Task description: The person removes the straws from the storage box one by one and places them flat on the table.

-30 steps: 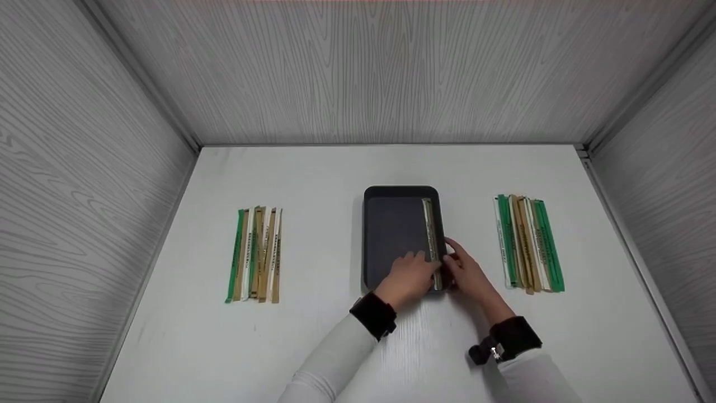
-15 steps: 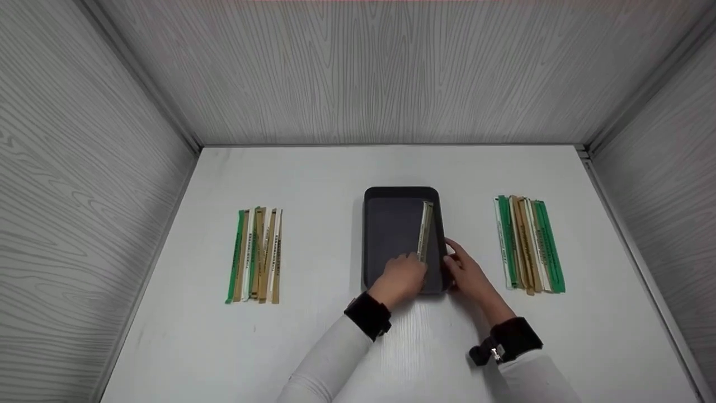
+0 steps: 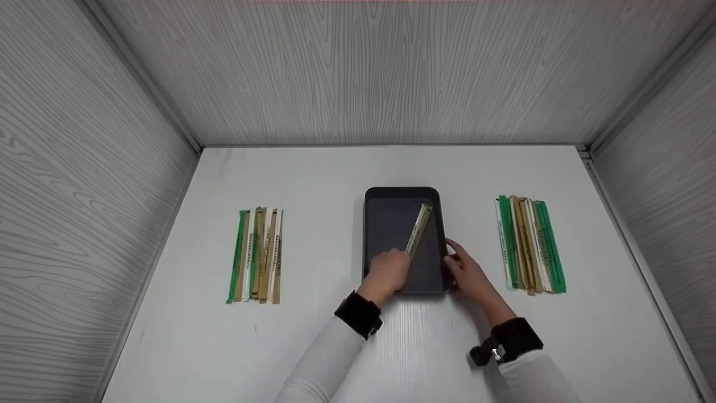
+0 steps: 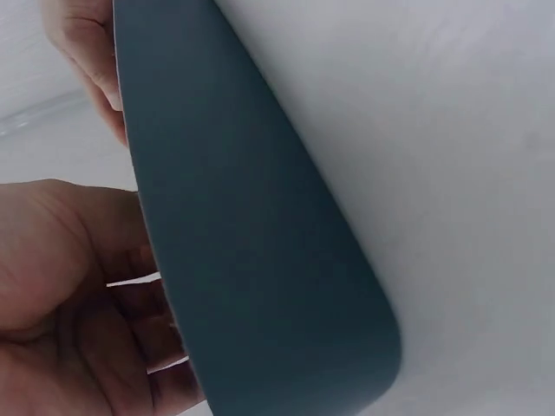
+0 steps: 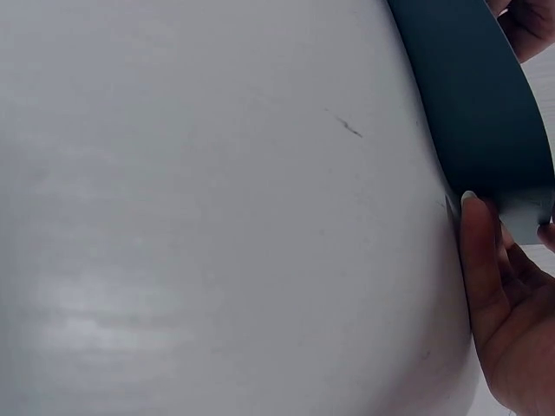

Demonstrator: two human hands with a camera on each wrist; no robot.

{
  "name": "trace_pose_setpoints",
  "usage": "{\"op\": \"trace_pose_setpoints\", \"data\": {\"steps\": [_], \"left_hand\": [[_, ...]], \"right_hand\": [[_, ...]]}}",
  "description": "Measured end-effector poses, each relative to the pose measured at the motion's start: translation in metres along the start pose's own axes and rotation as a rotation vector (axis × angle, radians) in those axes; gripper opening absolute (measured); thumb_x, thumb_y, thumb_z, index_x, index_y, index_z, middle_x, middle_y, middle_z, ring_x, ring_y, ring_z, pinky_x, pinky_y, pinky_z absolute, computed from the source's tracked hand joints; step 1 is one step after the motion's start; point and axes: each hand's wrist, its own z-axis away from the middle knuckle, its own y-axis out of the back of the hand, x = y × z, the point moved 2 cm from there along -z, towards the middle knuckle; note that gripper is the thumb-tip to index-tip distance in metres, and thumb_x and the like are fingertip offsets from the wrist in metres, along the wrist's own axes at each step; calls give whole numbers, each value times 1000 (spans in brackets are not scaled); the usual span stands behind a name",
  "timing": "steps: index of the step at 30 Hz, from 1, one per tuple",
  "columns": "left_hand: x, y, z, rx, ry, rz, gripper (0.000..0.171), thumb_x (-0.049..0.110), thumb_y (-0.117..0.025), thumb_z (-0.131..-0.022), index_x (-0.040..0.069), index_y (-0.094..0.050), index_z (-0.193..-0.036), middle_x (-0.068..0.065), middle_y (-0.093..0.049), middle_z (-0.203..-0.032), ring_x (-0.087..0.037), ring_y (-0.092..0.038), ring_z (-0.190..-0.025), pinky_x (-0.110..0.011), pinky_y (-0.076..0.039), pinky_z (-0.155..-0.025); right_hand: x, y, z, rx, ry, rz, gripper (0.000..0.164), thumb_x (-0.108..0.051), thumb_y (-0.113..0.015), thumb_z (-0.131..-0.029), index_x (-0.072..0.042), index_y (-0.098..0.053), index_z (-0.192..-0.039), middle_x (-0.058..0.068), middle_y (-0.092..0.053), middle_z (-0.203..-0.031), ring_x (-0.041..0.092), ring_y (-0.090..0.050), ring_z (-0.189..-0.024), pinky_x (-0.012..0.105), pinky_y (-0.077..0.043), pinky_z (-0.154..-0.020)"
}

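A dark rectangular tray (image 3: 391, 221) lies mid-table in the head view. Over its inside, my left hand (image 3: 386, 271) grips the near end of thin paper-wrapped sticks (image 3: 418, 229), tan and white with small print. They slant away to the right, and their lower ends are hidden under the hand. At the tray's near right corner, my right hand (image 3: 472, 277) holds the wall, thumb and fingers against its outside. The left wrist view shows the tray's outer wall (image 4: 243, 225), hiding my left fingertips. In the right wrist view my right thumb (image 5: 481, 260) touches the tray corner.
Green, white and tan wrapped sticks form a row (image 3: 257, 254) left of the tray. Another such row (image 3: 528, 243) lies to its right, beyond my right hand. Grey wood-grain panels (image 3: 380, 73) enclose the white table (image 3: 313, 347) at the back and sides.
My left hand has moved left from the tray's right wall, taking the sticks along. They lay along that wall and now slant across the inside. My right hand stays in place.
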Motion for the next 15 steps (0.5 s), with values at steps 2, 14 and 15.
{"op": "trace_pose_setpoints", "data": {"steps": [2, 14, 15], "left_hand": [[-2, 0, 0, -5, 7, -4, 7, 5, -76, -82, 5, -73, -88, -8, -66, -80, -21, -65, -67, -36, -53, -52], [-2, 0, 7, -24, -22, -47, 43, 12, -80, -80, 12, -66, -121, -10, -64, -95, -24, -65, -78, -38, -55, -57], [-3, 0, 7, -21, -16, -42, 36, 10, -79, -81, 11, -69, -116, -10, -64, -93, -24, -65, -77, -38, -55, -56]], "right_hand": [[0, 0, 0, 2, -3, -5, 51, -25, -43, -107, -21, -27, -155, 20, -54, -126, 27, -60, -81, 39, -54, -58], [-1, 0, 1, 16, 32, 35, 50, -24, -42, -107, -20, -29, -155, 19, -56, -122, 25, -58, -81, 37, -52, -59], [-1, 0, 1, 16, 34, 40, 51, -24, -42, -107, -19, -28, -155, 19, -56, -123, 25, -58, -82, 37, -52, -59]]}}
